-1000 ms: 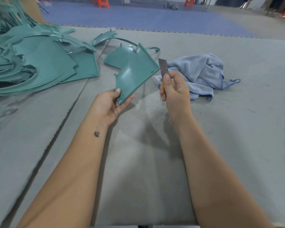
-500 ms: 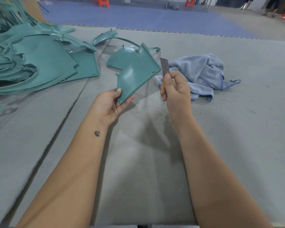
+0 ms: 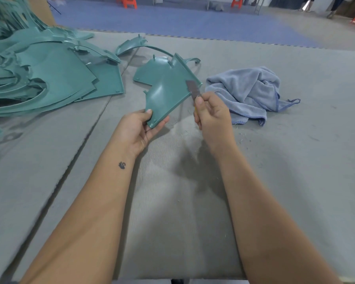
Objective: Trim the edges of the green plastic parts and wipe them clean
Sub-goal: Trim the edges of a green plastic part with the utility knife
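My left hand (image 3: 138,130) grips the near corner of a green plastic part (image 3: 168,93), held tilted above the grey mat. My right hand (image 3: 212,115) pinches a thin grey blade (image 3: 192,89), whose tip lies against the part's right edge. A yellow bit of the blade's handle shows below my thumb. Behind the held part another green part (image 3: 150,71) lies flat on the mat. A crumpled blue cloth (image 3: 246,91) sits to the right of my right hand.
A big pile of green plastic parts (image 3: 39,74) fills the left of the grey mat (image 3: 172,201). A curved green strip (image 3: 135,45) lies behind. Fine green shavings are scattered near the cloth. A blue floor with orange stools (image 3: 129,1) lies beyond.
The blade has moved left from beside the part onto its right edge. My left hand still holds the part in about the same place.
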`<action>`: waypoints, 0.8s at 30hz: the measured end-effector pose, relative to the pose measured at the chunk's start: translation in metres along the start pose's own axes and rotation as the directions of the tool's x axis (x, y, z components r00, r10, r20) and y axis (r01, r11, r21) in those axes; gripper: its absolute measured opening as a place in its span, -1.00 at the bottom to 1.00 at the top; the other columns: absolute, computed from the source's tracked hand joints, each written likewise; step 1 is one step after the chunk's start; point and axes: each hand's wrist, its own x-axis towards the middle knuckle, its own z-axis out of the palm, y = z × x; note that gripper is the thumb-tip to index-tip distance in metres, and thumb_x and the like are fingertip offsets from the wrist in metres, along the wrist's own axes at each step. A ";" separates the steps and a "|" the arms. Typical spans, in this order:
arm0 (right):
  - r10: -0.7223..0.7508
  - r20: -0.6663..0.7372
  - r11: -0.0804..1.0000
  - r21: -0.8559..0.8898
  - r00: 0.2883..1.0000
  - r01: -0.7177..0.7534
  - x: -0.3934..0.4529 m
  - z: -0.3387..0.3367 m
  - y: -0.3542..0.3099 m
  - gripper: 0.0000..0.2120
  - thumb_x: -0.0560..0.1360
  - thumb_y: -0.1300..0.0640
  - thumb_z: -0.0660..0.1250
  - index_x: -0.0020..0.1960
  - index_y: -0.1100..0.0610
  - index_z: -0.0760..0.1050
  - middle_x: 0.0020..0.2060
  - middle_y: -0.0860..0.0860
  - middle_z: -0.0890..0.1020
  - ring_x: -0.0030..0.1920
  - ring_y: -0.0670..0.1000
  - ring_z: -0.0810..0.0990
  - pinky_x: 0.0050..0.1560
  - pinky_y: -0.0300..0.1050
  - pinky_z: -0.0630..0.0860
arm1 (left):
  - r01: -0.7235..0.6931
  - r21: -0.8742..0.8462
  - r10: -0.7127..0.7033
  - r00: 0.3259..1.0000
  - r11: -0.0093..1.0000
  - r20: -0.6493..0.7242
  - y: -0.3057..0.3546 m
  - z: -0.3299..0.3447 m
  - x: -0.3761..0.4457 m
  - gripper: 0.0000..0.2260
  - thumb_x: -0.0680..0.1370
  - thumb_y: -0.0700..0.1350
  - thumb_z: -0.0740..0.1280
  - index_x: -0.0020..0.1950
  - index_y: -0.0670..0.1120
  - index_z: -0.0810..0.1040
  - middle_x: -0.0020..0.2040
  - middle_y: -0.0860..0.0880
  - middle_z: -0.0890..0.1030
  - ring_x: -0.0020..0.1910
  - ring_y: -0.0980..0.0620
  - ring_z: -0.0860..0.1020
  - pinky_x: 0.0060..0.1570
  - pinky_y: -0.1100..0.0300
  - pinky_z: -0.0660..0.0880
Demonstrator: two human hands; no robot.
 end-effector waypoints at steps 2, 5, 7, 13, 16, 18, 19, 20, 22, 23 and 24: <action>-0.030 0.070 0.993 -0.113 0.997 0.038 -0.003 0.006 0.002 -0.74 0.62 0.25 0.22 -0.19 -0.02 0.43 -0.44 -0.03 0.36 -0.40 -0.06 0.29 -0.33 -0.15 0.30 | -0.004 -0.008 0.004 1.000 1.000 0.005 0.000 0.000 0.001 -0.81 0.66 -0.28 0.11 -0.02 -0.27 0.49 -0.31 -0.14 0.69 -0.34 0.01 0.68 -0.42 0.30 0.55; -0.042 0.168 0.972 -0.220 0.985 0.079 -0.006 0.012 0.006 -0.77 0.59 0.25 0.27 -0.21 0.03 0.45 -0.45 -0.12 0.38 -0.39 -0.08 0.33 -0.27 -0.11 0.35 | -0.017 -0.009 0.017 1.000 1.000 0.018 0.000 -0.001 0.001 -0.80 0.66 -0.27 0.10 -0.01 -0.27 0.50 -0.29 -0.13 0.69 -0.32 0.01 0.68 -0.40 0.31 0.56; -0.007 0.141 0.992 -0.127 0.990 0.025 -0.007 0.013 0.004 -0.78 0.59 0.23 0.26 -0.22 0.04 0.46 -0.47 -0.10 0.38 -0.42 -0.09 0.32 -0.33 -0.16 0.33 | -0.020 -0.003 0.020 1.000 1.000 0.016 0.000 -0.001 0.001 -0.81 0.66 -0.28 0.10 -0.01 -0.26 0.50 -0.30 -0.13 0.69 -0.33 0.00 0.68 -0.40 0.30 0.56; 0.055 -0.174 0.997 0.057 0.983 -0.046 0.000 -0.001 0.002 -0.73 0.63 0.20 0.19 -0.25 0.06 0.40 -0.49 0.07 0.32 -0.48 -0.07 0.24 -0.45 -0.25 0.25 | -0.021 0.015 0.021 1.000 1.000 0.009 -0.001 -0.002 0.003 -0.83 0.65 -0.29 0.12 0.00 -0.26 0.49 -0.28 -0.13 0.70 -0.30 -0.02 0.69 -0.40 0.28 0.57; 0.032 -0.112 0.997 -0.072 0.993 -0.040 -0.003 0.002 0.005 -0.72 0.61 0.20 0.24 -0.26 0.01 0.41 -0.51 -0.07 0.34 -0.45 -0.07 0.26 -0.39 -0.17 0.25 | -0.028 0.038 0.028 1.000 0.999 0.005 -0.003 -0.002 0.005 -0.84 0.65 -0.28 0.12 0.01 -0.24 0.49 -0.27 -0.12 0.70 -0.28 -0.02 0.69 -0.39 0.28 0.57; -0.028 -0.041 0.972 -0.236 0.999 0.018 -0.006 0.008 0.008 -0.75 0.59 0.18 0.27 -0.25 -0.02 0.44 -0.48 -0.14 0.38 -0.41 -0.08 0.32 -0.32 -0.14 0.30 | -0.037 0.043 0.037 0.999 0.998 0.008 -0.004 -0.002 0.006 -0.84 0.65 -0.27 0.12 0.02 -0.24 0.49 -0.26 -0.12 0.70 -0.28 -0.03 0.69 -0.39 0.28 0.57; -0.053 0.001 0.948 -0.313 0.999 0.051 -0.008 0.010 0.009 -0.79 0.58 0.15 0.29 -0.22 0.00 0.48 -0.45 -0.14 0.41 -0.38 -0.08 0.36 -0.30 -0.12 0.33 | -0.041 0.044 0.041 0.999 0.998 0.012 -0.004 -0.002 0.007 -0.83 0.66 -0.27 0.11 0.02 -0.23 0.49 -0.26 -0.11 0.70 -0.28 -0.03 0.69 -0.38 0.28 0.57; -0.063 0.038 0.925 -0.373 0.997 0.073 -0.010 0.012 0.010 -0.84 0.58 0.12 0.30 -0.18 0.03 0.52 -0.42 -0.13 0.44 -0.35 -0.07 0.40 -0.26 -0.09 0.37 | -0.044 0.045 0.044 0.999 0.998 0.017 -0.004 -0.003 0.007 -0.82 0.66 -0.27 0.11 0.02 -0.23 0.50 -0.25 -0.11 0.70 -0.28 -0.02 0.69 -0.38 0.28 0.57; -0.053 0.097 0.890 -0.446 0.994 0.091 -0.013 0.013 0.012 -0.89 0.57 0.08 0.32 -0.12 0.04 0.56 -0.38 -0.12 0.49 -0.29 -0.02 0.46 -0.20 -0.02 0.45 | -0.050 0.046 0.048 0.999 0.998 0.025 -0.004 -0.002 0.007 -0.81 0.66 -0.27 0.10 0.03 -0.22 0.51 -0.24 -0.11 0.70 -0.27 -0.01 0.69 -0.36 0.27 0.58; -0.046 0.135 0.881 -0.462 0.990 0.104 -0.013 0.013 0.013 -0.90 0.56 0.09 0.33 -0.12 0.04 0.58 -0.36 -0.11 0.50 -0.28 0.01 0.47 -0.18 0.02 0.47 | -0.056 0.047 0.055 0.998 0.997 0.022 -0.005 -0.002 0.007 -0.81 0.66 -0.27 0.10 0.02 -0.21 0.51 -0.25 -0.10 0.70 -0.27 0.01 0.69 -0.36 0.27 0.58; -0.046 0.177 0.874 -0.470 0.983 0.125 -0.014 0.014 0.012 -0.91 0.55 0.10 0.34 -0.12 0.04 0.59 -0.36 -0.09 0.51 -0.27 0.03 0.48 -0.17 0.05 0.49 | -0.066 0.053 0.065 0.998 0.996 0.018 -0.005 -0.002 0.007 -0.80 0.66 -0.27 0.10 0.01 -0.20 0.51 -0.26 -0.08 0.70 -0.28 0.04 0.69 -0.36 0.27 0.58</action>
